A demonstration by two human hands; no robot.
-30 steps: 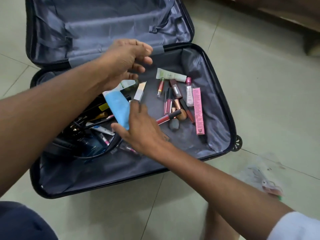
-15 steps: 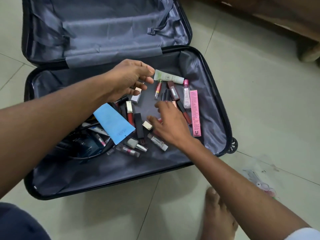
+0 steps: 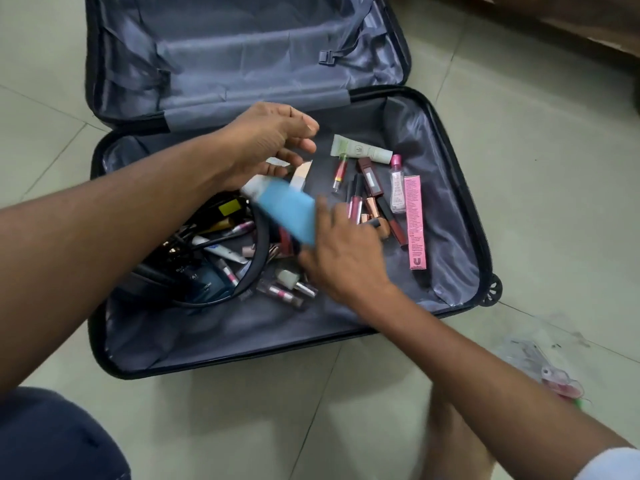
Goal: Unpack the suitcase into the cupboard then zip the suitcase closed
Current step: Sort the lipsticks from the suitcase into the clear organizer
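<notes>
Blue tube point(image 3: 289, 216) against right hand point(image 3: 341, 252)

Suitcase point(image 3: 446, 188) lay open on tiled floor point(image 3: 519, 168), lid w/ grey lining up top. Right hand point(image 3: 341, 256) gripped blue tube point(image 3: 289, 214) (blurred) near middle of the lower half. Left hand point(image 3: 266, 140) hovered above, fingers loosely curled. Pink box point(image 3: 414, 221) lay by right edge; black pouch point(image 3: 204, 258) at left.
</notes>
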